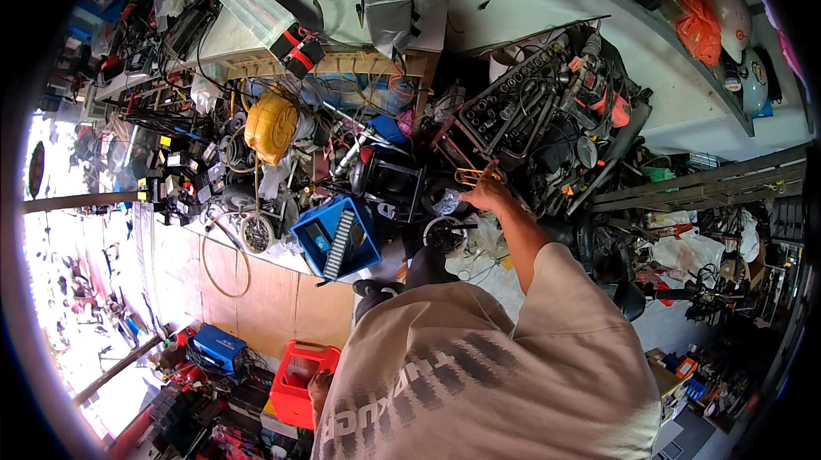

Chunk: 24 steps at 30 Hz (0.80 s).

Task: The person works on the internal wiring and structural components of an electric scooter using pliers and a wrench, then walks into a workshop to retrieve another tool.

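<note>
Left hand at a red stool, right hand by a small yellow piece

A spoked wheel (256, 232) is at the left, and above it hangs a round yellow container (272, 125). Lower down is the red stool (301, 400), and the left hand (320, 387) is against its right side. The shirt (496, 366) covers part of this hand, so I cannot tell how closed its grip is. Next comes a blue crate (366, 248) — it is tilted, with a ridged grey strip (339, 242) lying in it.

Farther right, a clear plastic wrapper (446, 202) is just beside the right hand (487, 193). This hand reaches forward with bent fingers, at the small yellow piece (468, 176). Whether the grip has hold of it, I cannot tell. The yellow piece is near the lower edge of a dark tray (486, 145) — inside are round metal sockets (515, 81). A red power tool (590, 88) lies to the right of them.
</note>
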Motion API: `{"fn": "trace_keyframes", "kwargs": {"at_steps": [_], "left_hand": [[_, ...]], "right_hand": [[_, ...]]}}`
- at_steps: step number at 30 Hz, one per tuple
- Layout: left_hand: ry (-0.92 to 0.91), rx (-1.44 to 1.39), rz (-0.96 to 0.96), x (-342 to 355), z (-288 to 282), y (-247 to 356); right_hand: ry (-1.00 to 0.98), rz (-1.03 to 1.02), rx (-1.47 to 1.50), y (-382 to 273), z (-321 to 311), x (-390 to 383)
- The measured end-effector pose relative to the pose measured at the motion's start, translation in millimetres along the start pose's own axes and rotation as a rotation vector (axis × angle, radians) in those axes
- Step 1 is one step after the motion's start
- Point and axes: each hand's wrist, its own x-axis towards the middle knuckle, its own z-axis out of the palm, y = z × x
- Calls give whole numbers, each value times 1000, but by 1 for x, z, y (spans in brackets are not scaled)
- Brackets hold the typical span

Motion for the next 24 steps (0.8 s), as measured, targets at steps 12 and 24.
{"fn": "trace_keyframes", "kwargs": {"at_steps": [12,24], "left_hand": [[-65,-75,-36,11,-10,2],[-117,-130,-116,33,-30,12]], "right_hand": [[-24,-3,-1,6,5,10],[301,-21,-50,1,15,4]]}}
